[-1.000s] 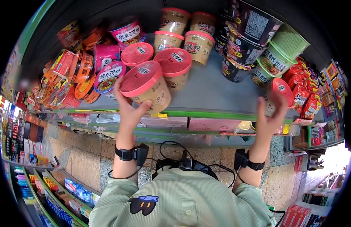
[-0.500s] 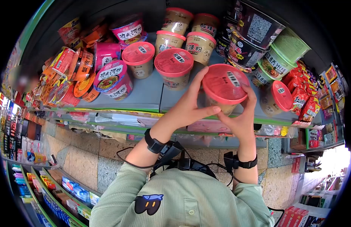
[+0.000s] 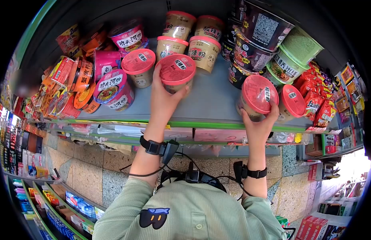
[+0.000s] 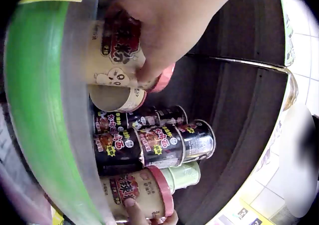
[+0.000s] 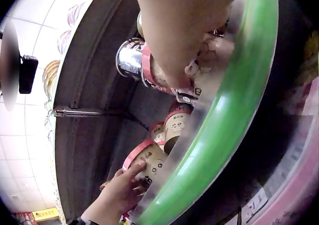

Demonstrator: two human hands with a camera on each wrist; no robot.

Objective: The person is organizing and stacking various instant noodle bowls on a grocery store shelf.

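My left hand [image 3: 163, 98] grips a beige instant noodle cup with a red lid [image 3: 177, 70], left of the shelf's middle, thumb on its near side. To the right, my right hand [image 3: 260, 122] holds a second red-lidded noodle cup [image 3: 259, 94] close to the shelf's front edge. Just right of that one stands another such cup [image 3: 294, 101], tilted in this view. In the left wrist view, the left hand [image 4: 174, 26] covers part of its cup [image 4: 117, 46]. The right wrist view shows the right hand [image 5: 184, 41] hiding much of its cup.
Behind the left hand, several red-lidded cups [image 3: 205, 52] are stacked in twos. Pink bowls [image 3: 115, 92] and orange bowls stand left. Black noodle tubs [image 3: 255, 54], green tubs [image 3: 291, 64] and red packets [image 3: 313, 100] fill the right. A green strip [image 3: 217, 126] edges the shelf.
The front-left cup was carried right, held in both hands half a second ago, and is now beside the far-right cup in the right hand. The left hand moved back left to another cup.
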